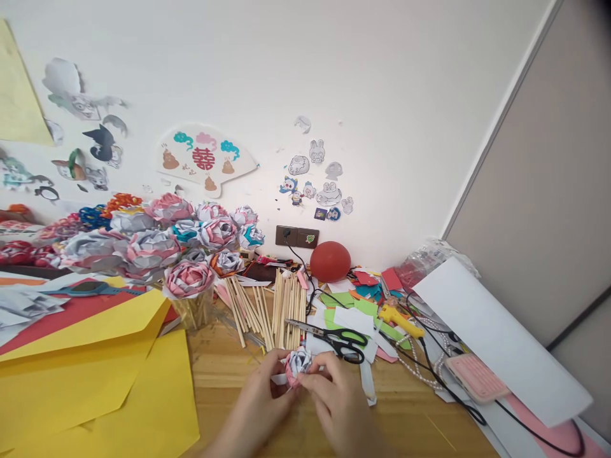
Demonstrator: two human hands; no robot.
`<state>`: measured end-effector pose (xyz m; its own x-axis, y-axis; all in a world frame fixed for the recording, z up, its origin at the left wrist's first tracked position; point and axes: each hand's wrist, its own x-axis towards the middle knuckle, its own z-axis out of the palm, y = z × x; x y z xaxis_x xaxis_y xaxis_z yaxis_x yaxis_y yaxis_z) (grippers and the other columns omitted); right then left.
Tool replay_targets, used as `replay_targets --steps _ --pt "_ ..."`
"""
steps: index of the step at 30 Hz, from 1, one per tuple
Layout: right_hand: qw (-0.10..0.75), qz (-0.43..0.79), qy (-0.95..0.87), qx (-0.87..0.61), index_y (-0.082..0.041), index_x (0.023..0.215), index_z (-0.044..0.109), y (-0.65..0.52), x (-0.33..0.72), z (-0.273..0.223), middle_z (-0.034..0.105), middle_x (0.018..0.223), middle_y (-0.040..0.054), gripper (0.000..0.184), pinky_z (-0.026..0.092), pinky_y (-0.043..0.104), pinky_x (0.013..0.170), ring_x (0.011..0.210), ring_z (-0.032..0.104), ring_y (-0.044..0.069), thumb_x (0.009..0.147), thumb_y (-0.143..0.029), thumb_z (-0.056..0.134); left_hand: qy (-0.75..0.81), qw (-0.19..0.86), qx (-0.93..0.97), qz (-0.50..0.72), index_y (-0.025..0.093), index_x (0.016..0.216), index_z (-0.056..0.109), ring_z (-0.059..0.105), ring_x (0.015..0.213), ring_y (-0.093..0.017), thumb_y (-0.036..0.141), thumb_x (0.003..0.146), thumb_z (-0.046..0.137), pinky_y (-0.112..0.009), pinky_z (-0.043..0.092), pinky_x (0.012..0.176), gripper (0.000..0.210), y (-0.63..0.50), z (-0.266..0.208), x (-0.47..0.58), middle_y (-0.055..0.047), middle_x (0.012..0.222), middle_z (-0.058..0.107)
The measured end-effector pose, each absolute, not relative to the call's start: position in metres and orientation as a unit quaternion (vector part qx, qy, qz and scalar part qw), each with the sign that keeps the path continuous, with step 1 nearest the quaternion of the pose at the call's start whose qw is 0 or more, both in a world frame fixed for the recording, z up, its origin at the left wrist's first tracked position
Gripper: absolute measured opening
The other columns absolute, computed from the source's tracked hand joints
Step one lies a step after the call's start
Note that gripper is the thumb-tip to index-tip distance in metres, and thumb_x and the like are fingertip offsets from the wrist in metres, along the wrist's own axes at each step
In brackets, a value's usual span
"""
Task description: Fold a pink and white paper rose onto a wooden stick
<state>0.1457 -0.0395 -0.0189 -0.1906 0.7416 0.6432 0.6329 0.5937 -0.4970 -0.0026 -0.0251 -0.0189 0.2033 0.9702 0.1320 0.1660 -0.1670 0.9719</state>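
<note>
A small paper flower, white-grey with pink outer petals, is held between both hands above the wooden table. My left hand grips its left side, thumb below and fingers behind. On the other side, my right hand pinches the petals at the right edge with thumb and forefinger. Just beyond the right hand lie black-handled scissors, blades pointing left. Wooden sticks are spread out behind the flower.
Finished paper flowers stand in a bunch at left, above yellow paper sheets. A red balloon rests by the wall. To the right are a yellow glue gun, black cables, paper scraps, a pink keypad-like object and a white sheet.
</note>
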Motion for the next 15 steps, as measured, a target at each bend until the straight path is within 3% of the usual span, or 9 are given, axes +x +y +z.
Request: replay_targets --steps 4,15 --pt "0.464 0.049 -0.791 -0.396 -0.020 0.080 0.062 -0.0408 0.1489 -0.0171 0.052 0.080 0.0027 0.014 0.045 0.023 0.062 0.069 0.055 0.014 0.080 -0.013 0.050 0.450 0.458 0.636 0.429 0.019 0.091 0.053 0.064 0.073 -0.019 0.019 0.070 0.057 -0.025 0.051 0.065 0.022 -0.0263 -0.0193 -0.0017 -0.003 0.081 0.068" --pt "0.517 0.061 -0.734 -0.436 -0.019 0.069 0.058 -0.0424 0.1414 -0.0187 0.050 0.073 0.0011 0.013 0.045 0.022 0.057 0.066 0.055 0.014 0.076 -0.011 0.052 0.462 0.426 0.660 0.411 0.020 0.090 0.053 0.063 0.067 -0.018 0.023 0.073 0.056 -0.024 0.049 0.062 0.018 -0.0296 -0.0204 -0.0013 -0.001 0.076 0.067"
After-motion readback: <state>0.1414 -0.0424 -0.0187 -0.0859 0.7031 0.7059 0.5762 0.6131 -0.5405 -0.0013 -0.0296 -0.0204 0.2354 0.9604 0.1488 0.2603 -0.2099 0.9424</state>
